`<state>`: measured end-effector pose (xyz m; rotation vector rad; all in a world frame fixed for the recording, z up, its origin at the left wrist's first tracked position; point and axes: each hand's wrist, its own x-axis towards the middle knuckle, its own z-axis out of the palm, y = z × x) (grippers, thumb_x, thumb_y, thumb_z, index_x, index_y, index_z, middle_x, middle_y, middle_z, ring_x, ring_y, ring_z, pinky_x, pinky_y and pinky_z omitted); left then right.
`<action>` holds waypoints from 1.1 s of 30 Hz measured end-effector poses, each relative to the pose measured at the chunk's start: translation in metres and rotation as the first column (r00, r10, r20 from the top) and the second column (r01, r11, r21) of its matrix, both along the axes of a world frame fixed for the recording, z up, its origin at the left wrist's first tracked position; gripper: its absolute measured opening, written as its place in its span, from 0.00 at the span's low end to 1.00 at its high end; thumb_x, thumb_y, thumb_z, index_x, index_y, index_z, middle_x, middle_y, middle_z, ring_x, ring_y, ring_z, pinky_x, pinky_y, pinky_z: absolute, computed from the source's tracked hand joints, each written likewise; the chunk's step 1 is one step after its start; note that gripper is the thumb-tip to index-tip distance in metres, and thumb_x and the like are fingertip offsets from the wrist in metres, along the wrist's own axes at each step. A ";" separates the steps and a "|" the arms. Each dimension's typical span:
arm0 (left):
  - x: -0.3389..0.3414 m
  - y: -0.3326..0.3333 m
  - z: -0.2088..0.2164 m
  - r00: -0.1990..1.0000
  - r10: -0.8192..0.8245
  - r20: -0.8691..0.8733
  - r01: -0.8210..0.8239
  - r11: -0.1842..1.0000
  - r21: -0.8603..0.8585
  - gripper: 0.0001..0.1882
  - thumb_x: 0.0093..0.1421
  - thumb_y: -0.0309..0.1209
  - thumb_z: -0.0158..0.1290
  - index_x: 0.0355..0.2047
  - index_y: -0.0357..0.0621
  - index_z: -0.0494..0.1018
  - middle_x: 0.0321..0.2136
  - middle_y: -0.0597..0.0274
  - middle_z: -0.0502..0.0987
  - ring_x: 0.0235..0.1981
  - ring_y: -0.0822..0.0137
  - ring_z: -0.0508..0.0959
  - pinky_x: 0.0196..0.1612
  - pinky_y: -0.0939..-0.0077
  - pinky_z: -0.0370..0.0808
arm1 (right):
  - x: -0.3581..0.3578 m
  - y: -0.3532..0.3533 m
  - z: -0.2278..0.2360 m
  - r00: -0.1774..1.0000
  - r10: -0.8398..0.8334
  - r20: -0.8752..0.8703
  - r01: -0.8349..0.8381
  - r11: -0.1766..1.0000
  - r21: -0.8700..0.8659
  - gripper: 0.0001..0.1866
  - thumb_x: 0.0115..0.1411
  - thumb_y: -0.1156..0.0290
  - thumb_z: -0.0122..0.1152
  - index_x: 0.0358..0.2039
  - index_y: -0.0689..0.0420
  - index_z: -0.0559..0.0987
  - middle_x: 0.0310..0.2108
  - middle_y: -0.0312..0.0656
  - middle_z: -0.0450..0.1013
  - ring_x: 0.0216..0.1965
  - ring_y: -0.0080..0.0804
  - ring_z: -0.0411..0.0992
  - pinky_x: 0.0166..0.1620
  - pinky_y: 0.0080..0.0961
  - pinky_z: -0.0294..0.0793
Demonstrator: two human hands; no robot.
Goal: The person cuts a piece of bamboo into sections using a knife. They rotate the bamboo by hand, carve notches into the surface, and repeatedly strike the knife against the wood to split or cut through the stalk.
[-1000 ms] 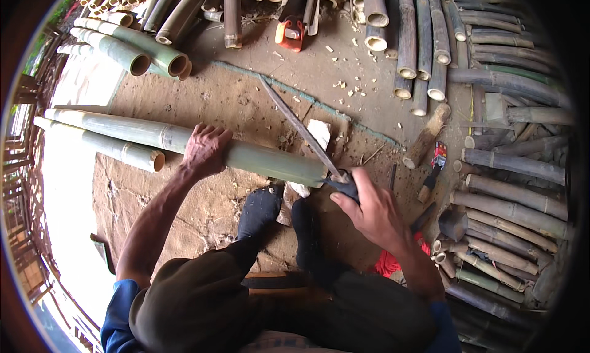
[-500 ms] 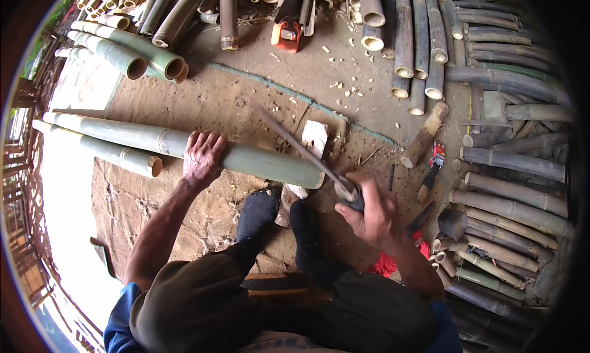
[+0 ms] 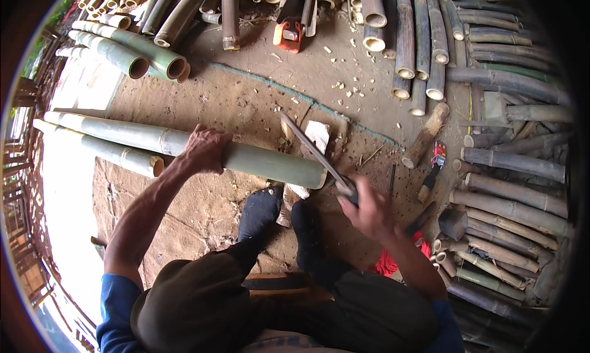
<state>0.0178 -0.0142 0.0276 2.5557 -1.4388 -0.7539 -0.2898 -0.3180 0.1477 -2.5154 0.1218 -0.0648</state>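
Note:
My left hand [image 3: 208, 149] is closed over the top of a thick green bamboo pole [image 3: 270, 162], which lies slanting from far left toward the middle. Its cut right end rests over a pale wooden block [image 3: 318, 134]. In my right hand [image 3: 369, 211] is the dark handle of a long, narrow-bladed knife [image 3: 314, 149]. The blade slants up and left, close by the pole's right end; I cannot tell whether it touches. A second, shorter-looking bamboo pole [image 3: 123, 156] lies along the near side of the first, left of my left hand.
Cut bamboo poles [image 3: 402, 39] lie at the far side, with more stacked bamboo [image 3: 516, 202] along the right. A short log [image 3: 425, 134] and a black-handled tool [image 3: 433, 171] lie right of the knife. Red cloth [image 3: 387, 264] is near my right forearm. Wood chips dot the floor.
My left wrist and forearm have swung outward to the left, the hand turning on the pole. The knife has shifted slightly, its tip now nearer to the block. The pole has hardly moved.

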 end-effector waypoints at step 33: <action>-0.020 0.020 -0.036 0.950 0.143 0.276 -0.040 0.937 -0.347 0.21 0.47 0.27 0.68 0.42 0.47 0.74 0.37 0.57 0.79 0.44 0.52 0.80 0.53 0.54 0.73 | 0.045 0.022 0.065 0.982 0.001 -0.190 0.004 1.000 0.025 0.22 0.73 0.56 0.65 0.52 0.60 0.69 0.29 0.61 0.80 0.33 0.64 0.83 0.31 0.55 0.80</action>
